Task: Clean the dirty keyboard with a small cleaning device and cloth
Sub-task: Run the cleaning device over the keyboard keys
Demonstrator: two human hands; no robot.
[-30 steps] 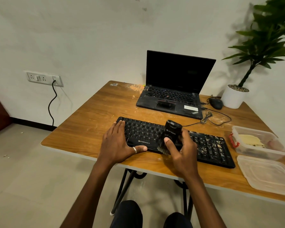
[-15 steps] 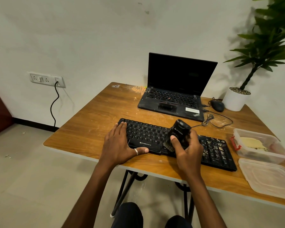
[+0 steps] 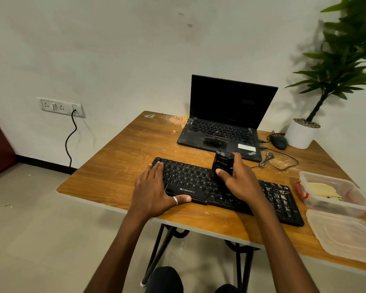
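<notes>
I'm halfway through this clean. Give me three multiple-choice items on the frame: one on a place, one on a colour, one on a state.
1. Where does the left hand rest?
A. on the left end of the keyboard
B. on a notebook
C. on a mug

2. What colour is the plant pot?
A. black
B. white
C. red

3. What is the right hand doing?
A. lying flat and empty
B. wiping with a cloth
C. gripping the cleaning device

Answers:
1 A: its straight fingers lie over the leftmost keys, with the thumb at the front edge.
2 B: the pot at the table's far right corner is plain white.
3 C: thumb and fingers curl round the black device, which stands upright over the keyboard's middle.
</notes>
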